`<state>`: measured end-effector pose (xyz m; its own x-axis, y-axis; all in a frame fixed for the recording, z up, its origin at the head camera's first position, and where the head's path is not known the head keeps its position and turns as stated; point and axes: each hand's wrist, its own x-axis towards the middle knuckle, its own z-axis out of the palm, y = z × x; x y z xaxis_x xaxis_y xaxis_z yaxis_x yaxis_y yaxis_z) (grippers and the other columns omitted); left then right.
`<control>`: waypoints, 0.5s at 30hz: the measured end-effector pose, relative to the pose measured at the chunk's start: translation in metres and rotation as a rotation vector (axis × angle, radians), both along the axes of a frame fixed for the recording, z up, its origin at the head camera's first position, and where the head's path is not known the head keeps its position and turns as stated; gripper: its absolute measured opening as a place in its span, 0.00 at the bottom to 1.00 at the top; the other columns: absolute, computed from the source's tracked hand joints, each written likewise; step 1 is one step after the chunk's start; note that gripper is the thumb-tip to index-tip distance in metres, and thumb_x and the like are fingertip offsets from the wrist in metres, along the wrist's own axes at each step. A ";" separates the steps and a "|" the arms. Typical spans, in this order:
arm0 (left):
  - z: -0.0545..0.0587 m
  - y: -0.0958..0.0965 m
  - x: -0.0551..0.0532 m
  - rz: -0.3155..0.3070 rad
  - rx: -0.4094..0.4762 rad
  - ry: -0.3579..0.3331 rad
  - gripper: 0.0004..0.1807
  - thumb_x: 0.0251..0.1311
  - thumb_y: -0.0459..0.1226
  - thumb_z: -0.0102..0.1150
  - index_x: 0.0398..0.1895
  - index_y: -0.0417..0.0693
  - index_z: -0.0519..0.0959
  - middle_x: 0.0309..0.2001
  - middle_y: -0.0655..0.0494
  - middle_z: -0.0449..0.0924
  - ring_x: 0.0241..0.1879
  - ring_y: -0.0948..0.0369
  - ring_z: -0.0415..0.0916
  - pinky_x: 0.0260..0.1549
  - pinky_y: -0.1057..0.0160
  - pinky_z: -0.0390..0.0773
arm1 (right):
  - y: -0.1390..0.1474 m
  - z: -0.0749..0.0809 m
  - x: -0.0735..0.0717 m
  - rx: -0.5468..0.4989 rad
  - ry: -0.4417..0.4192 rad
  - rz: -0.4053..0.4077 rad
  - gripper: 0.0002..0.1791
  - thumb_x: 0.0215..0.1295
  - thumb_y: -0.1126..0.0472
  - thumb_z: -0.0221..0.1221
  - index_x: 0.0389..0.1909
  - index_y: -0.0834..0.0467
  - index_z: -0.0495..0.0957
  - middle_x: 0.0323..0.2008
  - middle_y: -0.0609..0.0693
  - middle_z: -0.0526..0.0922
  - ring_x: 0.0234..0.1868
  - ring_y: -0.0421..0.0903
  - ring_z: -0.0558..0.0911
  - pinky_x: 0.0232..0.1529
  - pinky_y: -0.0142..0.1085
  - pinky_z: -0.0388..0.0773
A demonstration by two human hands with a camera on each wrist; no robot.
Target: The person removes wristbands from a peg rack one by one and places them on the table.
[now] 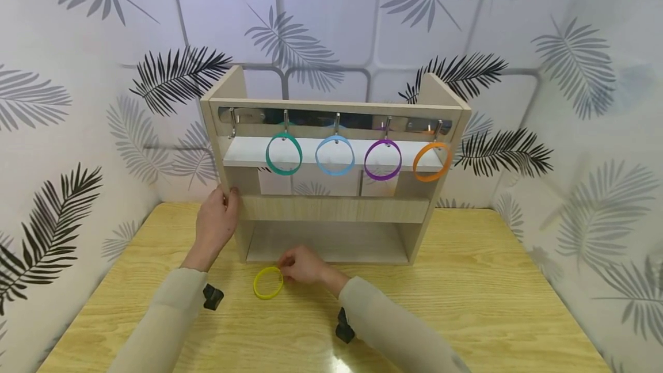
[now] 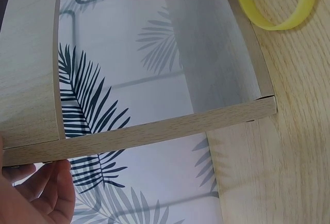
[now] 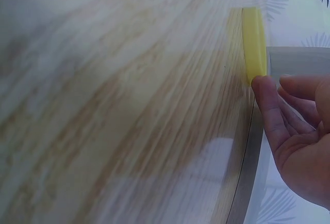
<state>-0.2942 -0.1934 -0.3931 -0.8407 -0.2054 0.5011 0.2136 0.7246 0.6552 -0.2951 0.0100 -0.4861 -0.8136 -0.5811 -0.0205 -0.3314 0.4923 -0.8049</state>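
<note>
My left hand [image 1: 214, 220] grips the left side panel of a light wooden shelf unit [image 1: 331, 210], its fingers curled around the panel's edge. A yellow ring [image 1: 256, 289] lies on the table in front of the unit's lower left corner. At the ring's right edge is my right hand [image 1: 305, 266]; in the right wrist view one fingertip touches the ring's near end, with another finger held a little apart. Green [image 1: 268, 161], light blue [image 1: 318, 163], purple [image 1: 367, 164] and orange [image 1: 430, 178] rings hang from hooks on the unit's metal strip [image 1: 311, 117]. The leftmost hook [image 1: 232, 122] carries no ring.
The unit stands on a wood-grain table [image 1: 481, 292], close to a wall [image 1: 331, 16] with a leaf pattern. A white shelf board [image 1: 305, 148] runs behind the hanging rings. Below it are a wooden crossbar [image 1: 331, 209] and a bottom board [image 1: 331, 243].
</note>
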 end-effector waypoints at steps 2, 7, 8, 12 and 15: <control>-0.001 0.000 0.000 0.000 0.001 0.002 0.26 0.72 0.49 0.35 0.50 0.36 0.73 0.38 0.40 0.78 0.31 0.47 0.76 0.27 0.50 0.73 | 0.001 0.000 0.000 -0.005 -0.006 0.002 0.08 0.60 0.72 0.58 0.39 0.69 0.80 0.28 0.51 0.82 0.25 0.41 0.80 0.25 0.28 0.74; -0.001 0.000 0.000 0.002 0.001 0.003 0.26 0.72 0.49 0.35 0.50 0.36 0.73 0.38 0.40 0.78 0.31 0.47 0.76 0.27 0.49 0.73 | 0.005 0.003 0.002 -0.021 -0.014 0.002 0.08 0.60 0.71 0.58 0.39 0.68 0.80 0.29 0.52 0.83 0.26 0.43 0.81 0.25 0.28 0.74; -0.001 0.000 0.000 0.003 0.000 0.004 0.25 0.72 0.49 0.35 0.49 0.36 0.74 0.38 0.40 0.78 0.31 0.46 0.76 0.28 0.49 0.73 | 0.006 0.005 0.003 -0.019 -0.010 0.005 0.08 0.61 0.71 0.58 0.39 0.68 0.80 0.29 0.53 0.83 0.27 0.44 0.81 0.25 0.28 0.74; -0.001 -0.001 -0.001 0.006 -0.002 0.006 0.25 0.72 0.49 0.35 0.47 0.36 0.74 0.37 0.40 0.77 0.31 0.46 0.76 0.28 0.48 0.73 | 0.012 0.012 0.003 -0.028 0.018 0.020 0.09 0.63 0.68 0.58 0.41 0.69 0.79 0.33 0.56 0.83 0.30 0.49 0.83 0.27 0.28 0.75; -0.001 -0.001 -0.001 0.004 -0.003 0.004 0.25 0.72 0.49 0.35 0.48 0.35 0.74 0.37 0.40 0.77 0.32 0.46 0.77 0.28 0.48 0.74 | 0.019 0.017 0.002 -0.023 0.041 0.017 0.11 0.64 0.67 0.57 0.43 0.70 0.79 0.36 0.58 0.83 0.33 0.50 0.83 0.29 0.29 0.75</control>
